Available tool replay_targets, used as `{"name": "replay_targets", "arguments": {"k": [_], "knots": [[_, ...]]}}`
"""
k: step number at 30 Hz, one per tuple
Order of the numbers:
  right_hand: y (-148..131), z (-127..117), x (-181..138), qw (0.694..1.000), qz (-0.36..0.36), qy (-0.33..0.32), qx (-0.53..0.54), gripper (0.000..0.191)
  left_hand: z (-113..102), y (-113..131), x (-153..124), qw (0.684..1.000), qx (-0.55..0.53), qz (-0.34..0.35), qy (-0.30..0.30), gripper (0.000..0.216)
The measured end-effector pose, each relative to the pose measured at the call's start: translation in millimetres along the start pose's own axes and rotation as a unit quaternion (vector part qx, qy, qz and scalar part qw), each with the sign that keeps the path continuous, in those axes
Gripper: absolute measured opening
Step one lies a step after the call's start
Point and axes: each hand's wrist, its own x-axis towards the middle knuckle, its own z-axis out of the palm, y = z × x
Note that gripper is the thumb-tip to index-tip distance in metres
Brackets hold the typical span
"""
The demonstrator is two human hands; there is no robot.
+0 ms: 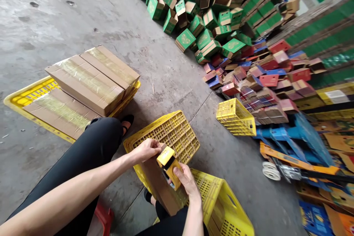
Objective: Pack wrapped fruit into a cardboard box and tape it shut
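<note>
Legs: close-fitting black trousers (pixel 88 155) in a plain matte fabric, and the same black cloth shows again on the other leg at the lower frame edge. Feet: a black low-cut shoe (pixel 127 121) with a rounded toe on the left foot, and a second dark shoe (pixel 148 196), mostly hidden. Arms: both forearms bare as far as the frame shows, with the left hand (pixel 146 150) and right hand (pixel 186 180) bare as well.
</note>
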Motion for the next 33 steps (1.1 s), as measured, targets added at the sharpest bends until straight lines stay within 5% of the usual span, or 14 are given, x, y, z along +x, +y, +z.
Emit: {"name": "replay_targets", "arguments": {"k": [8,17,26,33], "knots": [[-8,4,-4,1.0,0.008,-0.013,-0.012,0.074,-6,0,2,0.984,0.157,0.072,0.049,0.012],[-7,4,-3,1.0,0.01,-0.008,-0.017,0.07,-8,-2,9,0.997,0.074,0.026,0.013,0.016],[-11,8,-5,1.0,0.011,0.001,-0.021,0.065,-13,12,6,0.973,0.2,0.103,0.049,0.014],[-8,7,-6,0.999,0.023,0.02,-0.028,0.065,-15,19,7,0.972,0.204,0.096,0.061,0.016]]}}
